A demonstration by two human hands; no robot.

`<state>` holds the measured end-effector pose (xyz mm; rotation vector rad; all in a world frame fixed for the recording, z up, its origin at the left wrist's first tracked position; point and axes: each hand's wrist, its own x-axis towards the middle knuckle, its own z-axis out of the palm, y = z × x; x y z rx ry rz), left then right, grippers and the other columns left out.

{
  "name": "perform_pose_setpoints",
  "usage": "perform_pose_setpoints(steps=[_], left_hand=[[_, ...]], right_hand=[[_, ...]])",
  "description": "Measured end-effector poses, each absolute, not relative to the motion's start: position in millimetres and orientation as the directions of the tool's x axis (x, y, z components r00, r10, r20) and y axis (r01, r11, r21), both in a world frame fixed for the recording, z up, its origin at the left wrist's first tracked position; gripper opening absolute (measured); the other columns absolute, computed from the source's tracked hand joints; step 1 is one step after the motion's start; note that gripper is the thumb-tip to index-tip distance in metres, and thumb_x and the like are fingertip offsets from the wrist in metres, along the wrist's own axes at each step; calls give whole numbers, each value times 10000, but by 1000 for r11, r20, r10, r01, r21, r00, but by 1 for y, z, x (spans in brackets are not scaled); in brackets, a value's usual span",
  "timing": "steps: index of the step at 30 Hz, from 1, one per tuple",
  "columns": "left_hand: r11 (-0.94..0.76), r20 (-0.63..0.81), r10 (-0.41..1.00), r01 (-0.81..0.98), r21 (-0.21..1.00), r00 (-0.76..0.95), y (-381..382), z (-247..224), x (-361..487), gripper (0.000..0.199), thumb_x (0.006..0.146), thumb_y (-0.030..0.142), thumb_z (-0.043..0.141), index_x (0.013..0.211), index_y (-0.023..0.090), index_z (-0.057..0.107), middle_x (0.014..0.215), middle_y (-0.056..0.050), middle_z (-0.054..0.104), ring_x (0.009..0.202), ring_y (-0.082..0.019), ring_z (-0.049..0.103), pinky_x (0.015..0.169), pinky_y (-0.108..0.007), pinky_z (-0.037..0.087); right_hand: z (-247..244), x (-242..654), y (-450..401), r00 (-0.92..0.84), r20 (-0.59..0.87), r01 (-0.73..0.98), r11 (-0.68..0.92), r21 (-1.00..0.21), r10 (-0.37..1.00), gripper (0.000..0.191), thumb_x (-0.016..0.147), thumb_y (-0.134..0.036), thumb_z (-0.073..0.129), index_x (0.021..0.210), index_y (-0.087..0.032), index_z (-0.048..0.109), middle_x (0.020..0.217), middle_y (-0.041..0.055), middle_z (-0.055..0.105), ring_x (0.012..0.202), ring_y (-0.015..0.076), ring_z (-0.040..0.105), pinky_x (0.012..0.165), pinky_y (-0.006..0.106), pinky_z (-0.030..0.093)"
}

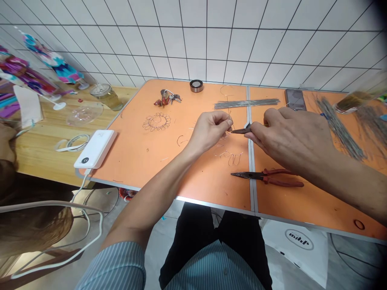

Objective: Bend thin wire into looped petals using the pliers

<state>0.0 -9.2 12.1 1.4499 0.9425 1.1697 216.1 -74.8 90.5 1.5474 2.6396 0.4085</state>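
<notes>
Over the middle of the orange table, my left hand (212, 128) pinches a thin wire (229, 108) between thumb and fingertips. My right hand (290, 131) is wrapped around a pair of pliers (241, 131), whose dark jaws reach the wire at my left fingertips. Whether the jaws grip the wire is too small to tell. Below my hands lies a piece of looped wire (234, 158). Red-handled long-nose pliers (267, 176) rest nearer the front edge. A flower-shaped wire ring (156, 121) lies to the left of my left hand.
Behind my hands lies a bundle of straight wires (246, 103); another bundle (341, 129) is at the right. A tape roll (196, 85), keys (171, 98) and a phone (295, 99) are towards the back. A white power bank (96, 149) with a cable sits at the left edge.
</notes>
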Motion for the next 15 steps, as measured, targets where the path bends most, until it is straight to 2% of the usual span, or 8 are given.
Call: perform_pose_setpoints(steps=[3, 8, 15], left_hand=[[-192, 194, 952, -31, 981, 238, -9, 12, 0, 222, 994, 142, 731, 776, 181, 760, 748, -18, 735, 660, -111, 637, 667, -248, 556], [-190, 195, 948, -43, 981, 252, -8, 11, 0, 222, 1007, 133, 720, 792, 173, 756, 746, -9, 731, 642, -101, 634, 652, -239, 551], [-185, 192, 949, -50, 981, 252, -6, 9, 0, 214, 1006, 121, 709, 803, 171, 755, 740, -2, 732, 618, -91, 620, 637, -229, 538]], right_hand=[[92, 214, -73, -430, 50, 830, 373, 415, 902, 404, 1202, -359, 528, 969, -197, 816, 978, 212, 717, 913, 366, 671, 680, 400, 265], [94, 214, -72, -444, 39, 812, 383, 440, 895, 443, 1232, -407, 500, 987, -218, 817, 962, 195, 728, 910, 366, 696, 651, 390, 233], [92, 217, -70, -422, -2, 825, 386, 414, 906, 471, 1227, -475, 503, 1080, -213, 866, 1012, 224, 752, 964, 422, 722, 677, 420, 297]])
